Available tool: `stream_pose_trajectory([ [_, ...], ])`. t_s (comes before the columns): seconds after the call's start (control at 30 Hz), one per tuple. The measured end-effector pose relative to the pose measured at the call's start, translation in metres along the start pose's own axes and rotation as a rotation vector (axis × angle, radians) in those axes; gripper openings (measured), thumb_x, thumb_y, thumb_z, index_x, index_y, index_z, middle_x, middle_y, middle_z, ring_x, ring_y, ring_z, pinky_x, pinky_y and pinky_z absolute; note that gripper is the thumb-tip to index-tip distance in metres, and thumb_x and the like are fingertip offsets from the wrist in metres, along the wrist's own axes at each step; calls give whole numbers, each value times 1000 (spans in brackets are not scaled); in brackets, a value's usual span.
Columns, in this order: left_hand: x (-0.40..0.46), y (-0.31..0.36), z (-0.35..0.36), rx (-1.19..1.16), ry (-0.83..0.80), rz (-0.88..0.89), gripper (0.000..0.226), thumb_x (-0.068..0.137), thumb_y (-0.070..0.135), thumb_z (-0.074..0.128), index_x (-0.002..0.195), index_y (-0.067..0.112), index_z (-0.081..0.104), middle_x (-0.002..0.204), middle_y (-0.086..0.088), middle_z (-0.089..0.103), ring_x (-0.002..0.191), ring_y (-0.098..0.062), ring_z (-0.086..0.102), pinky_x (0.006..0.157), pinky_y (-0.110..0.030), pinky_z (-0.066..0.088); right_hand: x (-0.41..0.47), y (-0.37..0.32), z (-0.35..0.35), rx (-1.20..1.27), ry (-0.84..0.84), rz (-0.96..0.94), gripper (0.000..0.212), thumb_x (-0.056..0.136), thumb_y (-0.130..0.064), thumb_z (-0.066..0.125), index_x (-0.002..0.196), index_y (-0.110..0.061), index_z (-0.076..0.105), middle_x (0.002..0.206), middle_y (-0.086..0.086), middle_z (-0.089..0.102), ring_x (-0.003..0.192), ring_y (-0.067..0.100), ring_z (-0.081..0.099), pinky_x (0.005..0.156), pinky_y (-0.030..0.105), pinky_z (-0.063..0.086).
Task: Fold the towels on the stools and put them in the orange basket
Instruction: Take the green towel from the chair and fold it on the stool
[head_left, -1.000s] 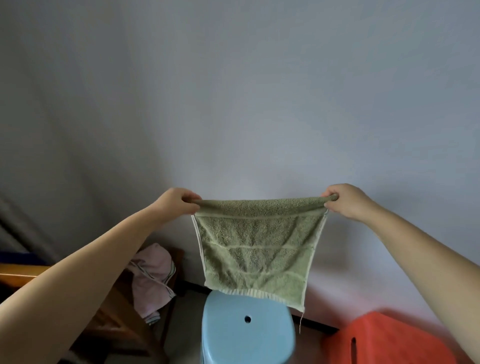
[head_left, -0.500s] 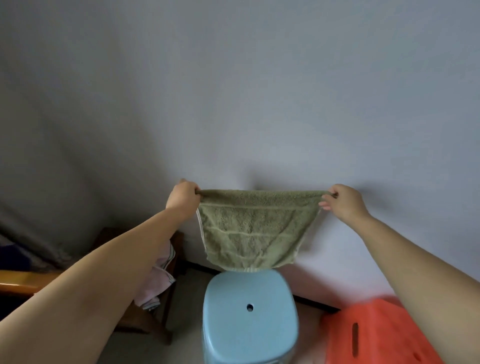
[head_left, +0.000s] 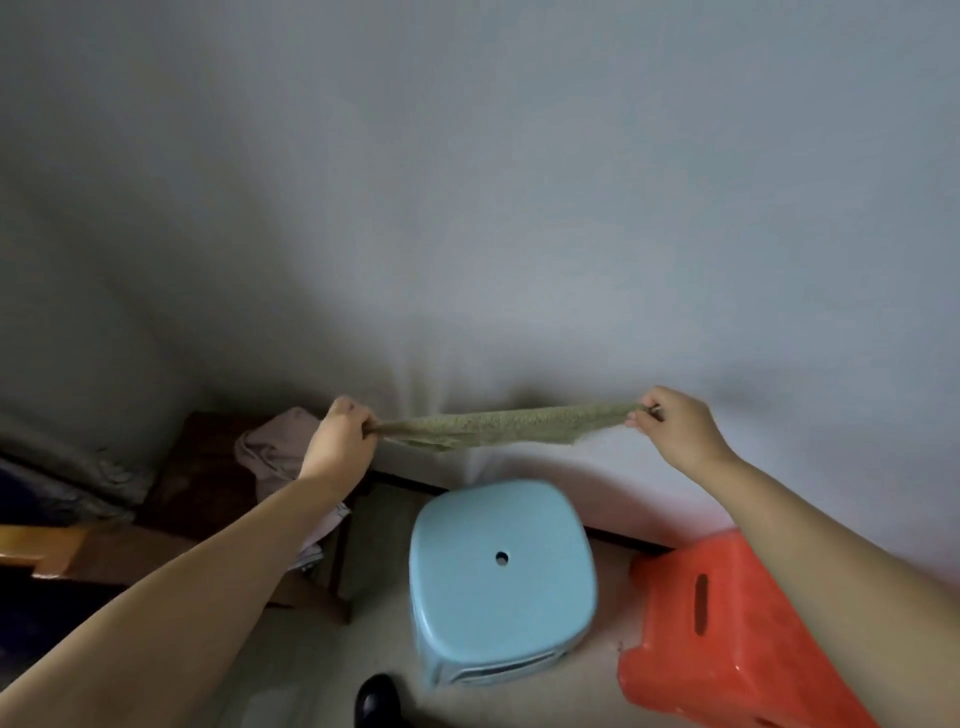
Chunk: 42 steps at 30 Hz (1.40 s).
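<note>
I held the green towel (head_left: 501, 427) stretched between my 2 hands in front of the grey wall (head_left: 519, 208), well above the light blue plastic stool (head_left: 498, 582). My left hand (head_left: 340, 441) was closed in a fist around 1 end of the cloth; my right hand (head_left: 675, 428) pinched the other end between thumb and fingers. The towel showed nearly edge-on as a thin, blurred band, sagging a little in the middle. The blue stool stood on the pale floor (head_left: 311, 675) with a small round hole in the centre of its bare seat. To its right, and partly behind my right forearm, sat the orange basket (head_left: 727, 649), a slot handle cut into its side. To the left, a crumpled pink towel (head_left: 275, 447) lay on a dark wooden stool (head_left: 197, 483), partly hidden by my left arm. A dark shoe tip (head_left: 376, 701) showed at the bottom edge.
</note>
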<state>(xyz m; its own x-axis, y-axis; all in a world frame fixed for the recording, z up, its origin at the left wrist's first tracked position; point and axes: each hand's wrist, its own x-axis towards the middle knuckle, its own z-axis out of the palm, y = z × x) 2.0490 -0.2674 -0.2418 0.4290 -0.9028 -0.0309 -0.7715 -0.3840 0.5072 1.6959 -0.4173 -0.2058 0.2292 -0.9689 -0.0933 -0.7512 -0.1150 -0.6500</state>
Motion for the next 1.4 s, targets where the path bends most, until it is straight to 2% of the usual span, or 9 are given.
stream_pose_trajectory([
  [0.33,-148,-68,102,-9,-331,-162,8,82,6,63,85,0,66,96,-6,47,89,-31,59,78,-34,46,-138,109,81,-252,-348,96,39,78,-7,70,57,-29,44,63,-6,51,66,17,50,56,19,32],
  [0.57,-174,-89,152,69,-530,-213,10,87,16,58,81,17,50,99,1,39,90,-25,57,74,-31,43,-164,174,129,-247,-474,229,23,80,-7,69,65,-12,52,68,10,61,65,21,54,55,23,31],
  [0.67,-146,-103,162,57,-513,-226,4,85,19,63,88,16,63,102,3,42,96,-17,50,82,-28,43,-136,177,142,-174,-445,301,21,83,-7,66,68,-14,53,67,8,65,60,8,65,62,30,47],
  [0.77,-96,-113,169,-61,-418,-322,9,84,19,66,90,13,69,99,-3,55,96,-19,52,82,-30,42,-93,166,153,-26,-390,364,9,88,-5,60,80,-9,56,63,6,60,39,-10,55,43,13,39],
  [0.87,-43,-115,181,-350,-318,-514,6,88,17,63,88,11,64,85,-13,63,79,-25,58,69,-32,44,-42,160,173,170,-297,451,8,92,-5,53,86,-10,53,66,9,58,33,-4,53,33,12,33],
  [1.07,32,-129,243,-596,-144,-663,9,92,17,58,83,16,59,92,-13,62,87,-25,58,79,-39,48,30,194,238,145,-136,520,5,94,-16,54,94,-11,55,82,11,61,33,0,55,33,13,36],
  [1.13,46,-133,265,-571,-124,-640,8,93,18,57,89,12,59,92,-14,61,87,-25,57,77,-35,46,38,204,255,52,-86,530,12,94,-17,53,96,-6,58,87,15,62,49,9,62,39,12,36],
  [1.23,56,-135,288,-513,-60,-618,15,93,24,55,93,10,61,90,-11,59,87,-24,56,75,-32,42,39,210,267,-69,9,514,27,95,-21,50,102,4,60,103,26,64,96,35,61,70,29,35],
  [1.4,32,-131,296,-536,-252,-824,52,92,55,44,125,15,53,115,-9,56,109,-29,55,95,-41,46,16,203,267,-19,65,585,34,97,-30,46,108,-1,57,103,20,66,101,36,60,78,36,41],
])
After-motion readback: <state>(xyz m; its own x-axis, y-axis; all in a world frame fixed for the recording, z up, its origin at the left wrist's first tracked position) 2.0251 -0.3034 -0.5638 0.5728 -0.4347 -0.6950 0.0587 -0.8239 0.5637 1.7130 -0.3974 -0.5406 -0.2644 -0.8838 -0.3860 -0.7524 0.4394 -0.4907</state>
